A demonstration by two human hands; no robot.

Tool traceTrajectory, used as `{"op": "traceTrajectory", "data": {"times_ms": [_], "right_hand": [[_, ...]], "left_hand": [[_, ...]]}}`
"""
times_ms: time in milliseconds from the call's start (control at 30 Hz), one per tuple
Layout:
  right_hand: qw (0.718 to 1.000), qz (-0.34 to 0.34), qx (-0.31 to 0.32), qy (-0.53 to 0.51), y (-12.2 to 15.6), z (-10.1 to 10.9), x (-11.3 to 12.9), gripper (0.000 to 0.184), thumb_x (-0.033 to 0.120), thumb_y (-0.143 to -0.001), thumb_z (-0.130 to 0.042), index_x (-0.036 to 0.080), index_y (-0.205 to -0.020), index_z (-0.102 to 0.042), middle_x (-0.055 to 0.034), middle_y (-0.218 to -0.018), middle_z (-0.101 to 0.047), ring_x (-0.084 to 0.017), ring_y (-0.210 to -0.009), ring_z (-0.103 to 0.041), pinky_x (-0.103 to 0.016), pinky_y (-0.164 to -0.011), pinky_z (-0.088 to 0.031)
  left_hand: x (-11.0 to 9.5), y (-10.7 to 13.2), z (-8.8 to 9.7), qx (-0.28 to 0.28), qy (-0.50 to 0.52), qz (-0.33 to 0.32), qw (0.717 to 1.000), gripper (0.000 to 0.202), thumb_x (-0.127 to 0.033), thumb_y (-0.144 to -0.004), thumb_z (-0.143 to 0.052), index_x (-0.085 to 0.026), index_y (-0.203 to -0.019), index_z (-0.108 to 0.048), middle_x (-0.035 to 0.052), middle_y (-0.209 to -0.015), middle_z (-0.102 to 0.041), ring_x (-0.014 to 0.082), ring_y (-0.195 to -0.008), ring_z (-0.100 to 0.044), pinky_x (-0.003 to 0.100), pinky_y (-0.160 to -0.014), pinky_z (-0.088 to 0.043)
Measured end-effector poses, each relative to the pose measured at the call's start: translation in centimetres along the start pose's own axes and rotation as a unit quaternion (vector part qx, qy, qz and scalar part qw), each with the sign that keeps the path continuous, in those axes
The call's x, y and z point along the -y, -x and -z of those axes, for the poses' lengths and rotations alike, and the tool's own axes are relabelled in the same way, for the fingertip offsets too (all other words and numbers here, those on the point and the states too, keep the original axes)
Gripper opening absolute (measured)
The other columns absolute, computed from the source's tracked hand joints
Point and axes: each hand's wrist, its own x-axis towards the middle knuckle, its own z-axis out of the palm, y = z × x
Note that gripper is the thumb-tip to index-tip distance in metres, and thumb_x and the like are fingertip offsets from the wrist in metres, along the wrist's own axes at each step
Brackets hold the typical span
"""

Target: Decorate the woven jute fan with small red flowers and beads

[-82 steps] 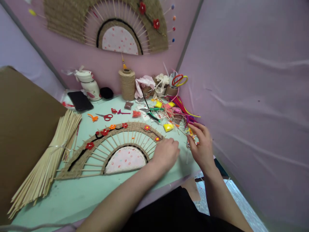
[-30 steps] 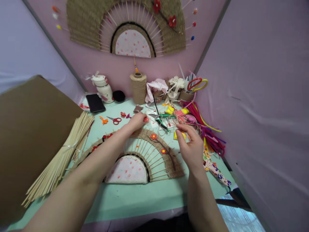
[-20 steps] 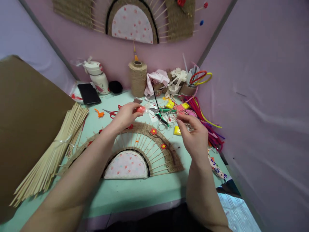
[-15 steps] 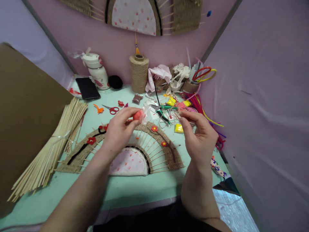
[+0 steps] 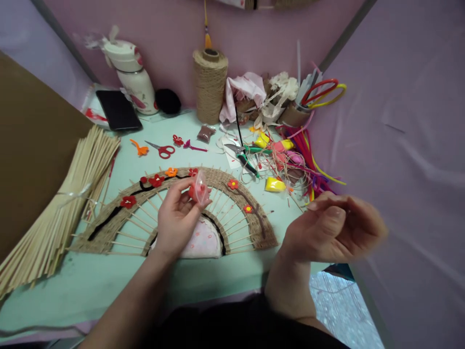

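Note:
My left hand (image 5: 178,213) is closed on a small clear plastic bag of red modelling clay (image 5: 197,193), held above the woven fan. The fan (image 5: 263,223) is a half circle of brown twine on thin sticks, with red, orange and yellow-centred flowers along its band and a white spotted half-round panel (image 5: 205,240). To the right, past the table's edge, my right hand (image 5: 334,228) has its fingers curled in with the thumb against them. Its fingertips are slightly blurred, and whatever they may hold cannot be made out.
Small red scissors (image 5: 165,151), green-handled cutters (image 5: 247,160), yellow clay packets (image 5: 275,184) and colourful pipe cleaners (image 5: 308,155) lie behind the fan. A twine spool (image 5: 209,89), bottle (image 5: 136,87) and phone (image 5: 118,110) stand or lie farther back. Bundled sticks (image 5: 61,218) lie left.
My right hand has swung right and turned over, away from the clutter. My left hand has turned and lowered slightly with the bag. The view has tilted down.

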Motion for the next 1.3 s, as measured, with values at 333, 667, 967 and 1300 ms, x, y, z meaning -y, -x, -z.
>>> {"op": "traceTrajectory", "data": {"times_ms": [333,667,967,1300], "right_hand": [[0.999,-0.032,-0.003,0.036,0.4,-0.1,0.2,0.015,0.027,-0.087,-0.055,0.035,-0.096,-0.063,0.0007,-0.079,-0.046,-0.011,-0.051,-0.042,-0.029,-0.047,-0.039],[0.931,-0.067,0.356,-0.037,1.2,0.8,3.3,0.020,0.016,-0.083,-0.067,0.029,-0.098,-0.068,-0.0028,-0.096,-0.061,-0.019,-0.088,-0.060,-0.039,-0.076,-0.053],[0.873,-0.006,0.487,-0.007,2.9,0.1,4.3,0.025,0.014,-0.086,-0.064,0.025,-0.108,-0.069,-0.0090,-0.111,-0.061,-0.024,-0.105,-0.056,-0.044,-0.087,-0.050],[0.874,-0.068,0.480,0.012,3.9,0.4,4.8,0.021,0.017,-0.088,-0.062,0.025,-0.105,-0.071,-0.0097,-0.115,-0.062,-0.023,-0.107,-0.055,-0.042,-0.083,-0.053]], "left_hand": [[0.7,0.5,0.1,0.033,-0.069,-0.063,0.995,0.024,-0.019,-0.076,-0.073,-0.021,-0.100,-0.067,0.0072,-0.112,-0.064,0.0209,-0.105,-0.064,0.032,-0.084,-0.058],[1.0,0.9,0.2,0.056,-0.159,-0.052,0.984,0.028,-0.023,-0.081,-0.069,-0.023,-0.109,-0.072,0.0058,-0.117,-0.071,0.0206,-0.107,-0.066,0.036,-0.097,-0.054],[0.8,1.0,0.3,0.081,-0.224,-0.138,0.961,0.025,-0.017,-0.085,-0.063,-0.022,-0.108,-0.074,0.0057,-0.114,-0.074,0.0188,-0.106,-0.068,0.034,-0.098,-0.053],[1.4,1.5,0.2,0.057,-0.310,-0.201,0.927,0.026,-0.023,-0.091,-0.059,-0.024,-0.114,-0.070,0.0058,-0.116,-0.071,0.0169,-0.105,-0.067,0.031,-0.098,-0.052]]}}
